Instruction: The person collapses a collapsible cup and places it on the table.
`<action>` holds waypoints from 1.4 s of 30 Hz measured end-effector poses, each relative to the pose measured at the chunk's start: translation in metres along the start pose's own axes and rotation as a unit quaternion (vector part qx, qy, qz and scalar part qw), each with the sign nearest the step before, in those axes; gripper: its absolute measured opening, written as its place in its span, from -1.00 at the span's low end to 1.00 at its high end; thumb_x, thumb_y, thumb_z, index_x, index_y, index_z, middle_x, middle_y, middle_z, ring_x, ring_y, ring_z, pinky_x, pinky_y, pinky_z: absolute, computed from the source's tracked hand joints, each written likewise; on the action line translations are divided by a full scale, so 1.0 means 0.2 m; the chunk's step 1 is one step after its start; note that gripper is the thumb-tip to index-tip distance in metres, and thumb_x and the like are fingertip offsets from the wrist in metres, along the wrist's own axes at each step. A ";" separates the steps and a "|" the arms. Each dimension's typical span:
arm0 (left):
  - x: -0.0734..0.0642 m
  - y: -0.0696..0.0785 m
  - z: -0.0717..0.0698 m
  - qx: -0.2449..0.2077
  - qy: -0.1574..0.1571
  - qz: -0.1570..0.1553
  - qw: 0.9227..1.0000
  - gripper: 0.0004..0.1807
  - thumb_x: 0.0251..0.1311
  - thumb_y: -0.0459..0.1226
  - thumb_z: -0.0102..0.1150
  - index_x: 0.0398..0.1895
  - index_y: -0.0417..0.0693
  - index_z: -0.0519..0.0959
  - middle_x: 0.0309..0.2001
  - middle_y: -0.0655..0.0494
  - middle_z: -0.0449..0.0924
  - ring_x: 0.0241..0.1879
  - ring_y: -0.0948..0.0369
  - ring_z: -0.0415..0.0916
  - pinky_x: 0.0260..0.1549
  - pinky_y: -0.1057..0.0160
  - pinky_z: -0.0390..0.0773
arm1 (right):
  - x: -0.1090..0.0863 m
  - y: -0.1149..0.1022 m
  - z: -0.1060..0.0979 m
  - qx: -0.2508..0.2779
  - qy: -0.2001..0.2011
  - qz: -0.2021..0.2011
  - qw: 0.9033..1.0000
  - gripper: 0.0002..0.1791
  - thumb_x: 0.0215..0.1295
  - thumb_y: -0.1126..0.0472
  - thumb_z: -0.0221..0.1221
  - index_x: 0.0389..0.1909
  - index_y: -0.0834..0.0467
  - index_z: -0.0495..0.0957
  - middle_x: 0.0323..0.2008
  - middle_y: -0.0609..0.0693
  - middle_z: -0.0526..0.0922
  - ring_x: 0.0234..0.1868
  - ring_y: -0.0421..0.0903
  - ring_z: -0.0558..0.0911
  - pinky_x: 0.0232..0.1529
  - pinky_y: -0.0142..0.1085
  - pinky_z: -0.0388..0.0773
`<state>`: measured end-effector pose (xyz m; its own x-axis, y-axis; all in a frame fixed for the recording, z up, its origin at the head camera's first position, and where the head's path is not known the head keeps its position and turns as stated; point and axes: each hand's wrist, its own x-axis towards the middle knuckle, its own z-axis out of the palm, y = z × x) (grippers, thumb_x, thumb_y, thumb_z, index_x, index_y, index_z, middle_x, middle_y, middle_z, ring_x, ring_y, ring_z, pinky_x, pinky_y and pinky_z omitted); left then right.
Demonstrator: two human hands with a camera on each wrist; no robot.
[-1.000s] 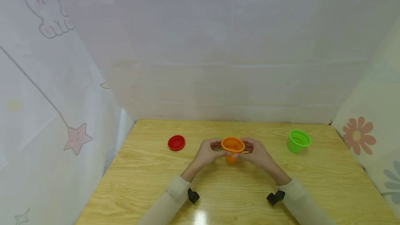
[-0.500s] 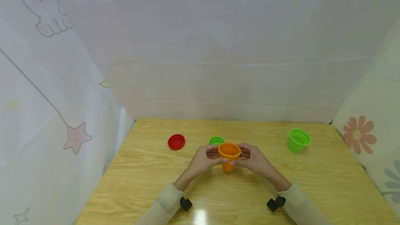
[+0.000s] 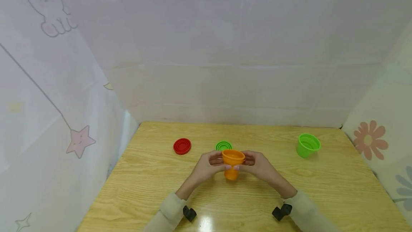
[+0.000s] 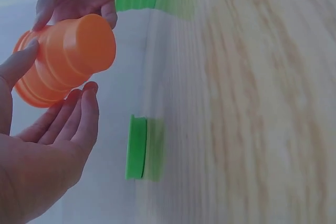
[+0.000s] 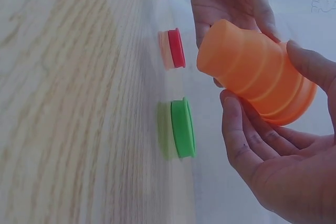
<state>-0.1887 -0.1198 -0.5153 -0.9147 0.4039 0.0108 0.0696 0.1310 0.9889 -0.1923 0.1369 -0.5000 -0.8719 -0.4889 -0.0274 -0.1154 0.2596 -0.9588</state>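
An orange collapsible cup point(image 3: 232, 157), fully extended, is held between both hands above the table, its rim up and slightly tilted. My left hand point(image 3: 206, 167) grips its left side, thumb on the near wall and fingers behind. On the right side my right hand point(image 3: 260, 167) holds it the same way, and the two thumbs nearly meet at the front. In the wrist views the cup's stepped wall point(image 4: 58, 59) and narrow base point(image 5: 212, 48) show. Just behind it a green collapsible cup point(image 3: 223, 145) lies folded flat on the table.
A red collapsible cup point(image 3: 182, 146), folded flat, lies at the back left of the wooden table point(image 3: 154, 182). An extended green cup point(image 3: 308, 145) stands upright at the back right. Light patterned cloth point(image 3: 225, 81) hangs behind the table and along both sides.
Both hands have brought the orange cup nearer the body and slightly left. The folded green cup, mostly covered before, now shows behind it. The other cups stay put.
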 end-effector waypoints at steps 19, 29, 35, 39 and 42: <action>0.01 0.04 0.03 -0.025 0.021 -0.032 0.999 -0.38 0.30 -0.13 0.47 0.35 -0.21 0.56 0.19 -0.15 0.72 0.16 0.03 0.73 0.14 0.20 0.76 | 0.00 -0.01 -0.03 0.016 0.013 0.004 1.000 -0.20 0.34 0.02 0.44 0.50 0.21 0.36 0.42 0.29 0.48 0.15 0.06 0.71 0.04 -0.35 0.77; 0.00 0.02 0.03 -0.086 0.012 -0.066 0.994 -0.39 0.33 -0.11 0.44 0.31 -0.31 0.57 0.19 -0.24 0.71 0.06 0.06 0.77 0.05 0.13 0.80 | 0.00 0.03 -0.02 -0.010 0.005 -0.012 1.000 -0.45 0.45 0.00 0.34 0.34 0.16 0.54 0.19 0.17 0.67 0.01 -0.02 0.74 0.05 -0.07 0.79; 0.00 0.02 0.02 -0.063 0.016 -0.066 0.996 -0.39 0.35 -0.03 0.41 0.22 -0.36 0.61 0.10 -0.23 0.75 -0.03 0.06 0.79 0.04 0.04 0.81 | 0.00 0.03 -0.03 0.019 -0.002 -0.016 1.000 -0.52 0.48 0.05 0.31 0.27 0.24 0.57 0.09 0.22 0.73 -0.08 -0.08 0.79 0.05 0.13 0.77; -0.01 0.02 0.01 0.005 0.028 -0.054 0.998 -0.42 0.36 0.06 0.38 0.14 -0.26 0.68 -0.01 -0.15 0.80 -0.13 0.03 0.82 -0.03 -0.03 0.82 | 0.00 0.04 -0.04 0.025 -0.005 -0.011 1.000 -0.56 0.50 0.05 0.29 0.19 0.28 0.61 0.03 0.19 0.75 -0.09 -0.14 0.79 0.05 0.12 0.77; -0.01 0.01 0.00 0.036 0.043 -0.044 0.997 -0.43 0.34 0.08 0.39 0.15 -0.19 0.69 0.00 -0.11 0.81 -0.09 0.04 0.82 -0.03 0.00 0.82 | -0.01 0.04 -0.03 0.019 -0.013 -0.008 1.000 -0.59 0.54 0.04 0.25 0.15 0.28 0.63 -0.01 0.17 0.76 -0.10 -0.15 0.78 0.05 0.09 0.78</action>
<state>-0.1856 -0.1200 -0.5126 -0.9490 0.3096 -0.0595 0.0135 0.2287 0.9734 -0.1955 0.1453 -0.5066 -0.8570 -0.5150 -0.0186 -0.1110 0.2197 -0.9692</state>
